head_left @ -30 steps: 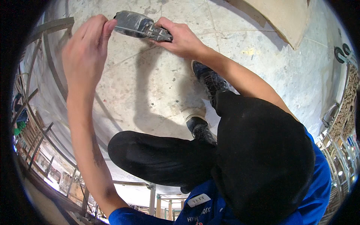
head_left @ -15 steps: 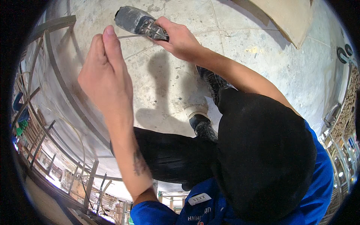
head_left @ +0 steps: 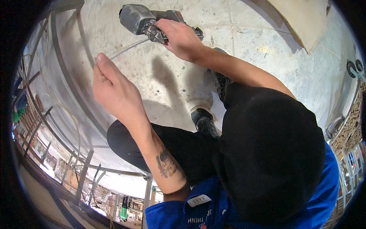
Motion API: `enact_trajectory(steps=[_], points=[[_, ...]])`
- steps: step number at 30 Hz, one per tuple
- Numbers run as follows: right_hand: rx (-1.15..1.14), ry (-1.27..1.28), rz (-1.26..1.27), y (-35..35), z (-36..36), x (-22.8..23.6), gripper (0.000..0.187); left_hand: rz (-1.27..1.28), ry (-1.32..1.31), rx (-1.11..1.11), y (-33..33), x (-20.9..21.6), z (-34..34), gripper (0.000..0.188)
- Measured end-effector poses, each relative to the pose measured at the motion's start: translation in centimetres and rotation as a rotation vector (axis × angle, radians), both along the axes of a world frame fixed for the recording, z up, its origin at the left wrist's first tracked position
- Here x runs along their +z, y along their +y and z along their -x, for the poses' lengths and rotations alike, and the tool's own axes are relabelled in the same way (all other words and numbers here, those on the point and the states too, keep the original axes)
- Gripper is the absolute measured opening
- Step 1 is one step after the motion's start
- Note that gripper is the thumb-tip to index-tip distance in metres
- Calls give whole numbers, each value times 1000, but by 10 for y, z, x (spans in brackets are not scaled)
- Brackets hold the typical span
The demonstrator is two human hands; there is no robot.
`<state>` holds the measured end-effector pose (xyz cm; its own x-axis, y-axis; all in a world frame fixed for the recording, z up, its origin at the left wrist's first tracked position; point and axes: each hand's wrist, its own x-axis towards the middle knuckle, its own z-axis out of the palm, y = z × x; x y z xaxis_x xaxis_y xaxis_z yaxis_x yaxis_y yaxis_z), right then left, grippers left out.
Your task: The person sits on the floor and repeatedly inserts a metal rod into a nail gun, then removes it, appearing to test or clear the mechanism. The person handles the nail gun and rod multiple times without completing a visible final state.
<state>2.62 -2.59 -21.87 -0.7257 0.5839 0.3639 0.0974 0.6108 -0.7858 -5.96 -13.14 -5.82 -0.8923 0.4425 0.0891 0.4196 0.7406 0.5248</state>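
Observation:
My right hand (head_left: 181,40) is wrapped round a worn, dark grey handheld power tool (head_left: 134,19). The tool has a bulky rounded head on its left, and my fingers hide part of its body. A thin, pale, wire-like strand (head_left: 130,48) runs in a slight curve from the tool down to my left hand (head_left: 118,91). Thumb and fingers of that hand pinch the strand's lower end, with the fingertips partly turned from sight. Both hands are above the concrete floor (head_left: 167,87), in front of my bent knee.
A dark metal frame bar (head_left: 72,84) curves along the left. At the upper right lies a beige board (head_left: 297,19). My dark shoe (head_left: 204,120) stands on the floor below the hands. Metal racks and stacked stock line the rim, with black wheels (head_left: 351,68) at far right.
My left hand has moved down and slightly right, away from the tool, and more of the strand shows between them. The tool has turned in my right hand, showing more of its body.

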Motion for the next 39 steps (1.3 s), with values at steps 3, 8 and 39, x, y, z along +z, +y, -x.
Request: enact_trajectory(steps=[3,8,39], points=[[61,-62,-72,-5,5,-5,46,-36,-86,120,-23,-17,7,50],[229,-134,-79,-15,9,-8,53,54,-192,105,-70,-32,28,44],[154,-106,70,3,12,4,46,295,-60,-616,-45,-7,79,22]])
